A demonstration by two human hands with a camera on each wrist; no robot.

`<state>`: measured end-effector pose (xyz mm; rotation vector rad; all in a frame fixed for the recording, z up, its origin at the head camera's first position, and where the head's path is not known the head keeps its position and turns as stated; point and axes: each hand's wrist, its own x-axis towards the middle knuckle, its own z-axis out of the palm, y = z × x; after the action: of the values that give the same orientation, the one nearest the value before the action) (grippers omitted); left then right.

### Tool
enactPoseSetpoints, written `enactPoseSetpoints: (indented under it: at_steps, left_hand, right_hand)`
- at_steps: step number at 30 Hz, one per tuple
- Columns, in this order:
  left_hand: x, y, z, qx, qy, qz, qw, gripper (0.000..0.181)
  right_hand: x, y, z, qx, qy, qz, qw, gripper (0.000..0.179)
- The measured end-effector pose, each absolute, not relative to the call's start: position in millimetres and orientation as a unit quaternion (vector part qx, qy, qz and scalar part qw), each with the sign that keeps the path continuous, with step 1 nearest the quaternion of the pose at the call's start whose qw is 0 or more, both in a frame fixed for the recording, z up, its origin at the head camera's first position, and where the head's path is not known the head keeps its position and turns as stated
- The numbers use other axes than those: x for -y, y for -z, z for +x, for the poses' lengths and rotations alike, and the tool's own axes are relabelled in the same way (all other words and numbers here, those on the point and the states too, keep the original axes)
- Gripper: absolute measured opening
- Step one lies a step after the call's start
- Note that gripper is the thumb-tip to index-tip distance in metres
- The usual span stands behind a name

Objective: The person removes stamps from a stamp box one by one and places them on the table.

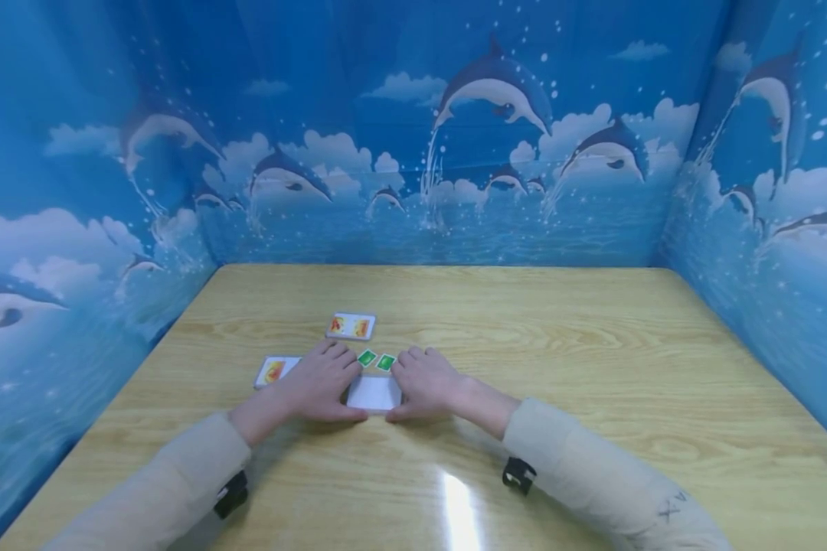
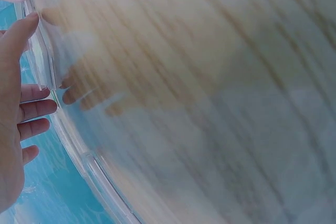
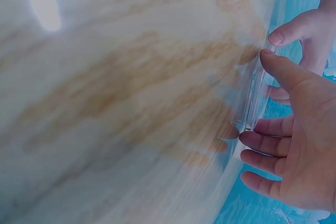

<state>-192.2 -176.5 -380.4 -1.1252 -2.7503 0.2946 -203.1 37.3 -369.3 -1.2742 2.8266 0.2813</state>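
A flat, clear plastic case [image 3: 253,97] with a white face [image 1: 374,393] lies on the table between both hands. My left hand [image 1: 326,383] holds its left end, thumb at the near edge and fingers towards the far side. At the right end my right hand [image 1: 427,383] grips it the same way. In the left wrist view the left thumb [image 2: 26,30] presses the case's edge. Just beyond the case lie two small green cards [image 1: 367,358] with white borders, close to the fingertips. Another case with an orange picture [image 1: 274,372] is partly hidden behind the left hand.
A further flat case with red and orange pictures [image 1: 351,326] lies behind the left hand. The wood-grain table [image 1: 558,344] stretches off to the right. Blue dolphin-print curtains [image 1: 413,153] stand around the back and sides. Black wrist cameras [image 1: 519,474] hang below the sleeves.
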Motion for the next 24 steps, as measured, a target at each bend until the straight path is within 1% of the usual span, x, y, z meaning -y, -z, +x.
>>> enactPoseSetpoints:
  at_steps: [6,12,24]
  left_hand:
    - [177.9,379.4,-191.1,0.918,-0.091,-0.379,0.079,0.069]
    - [177.6,379.2,-190.8,0.919,-0.093,-0.375,0.072,0.071]
    - [178.4,380.2,-188.8,0.928,-0.097,-0.357,0.045,0.074]
  right_hand:
    - [-36.6,367.3,-202.0,-0.909,-0.081,-0.408,0.016,0.068]
    - [-35.4,367.7,-202.5,-0.909,-0.081,-0.409,0.014,0.067]
    - [-34.5,368.6,-202.7,-0.909,-0.083,-0.409,0.017,0.068]
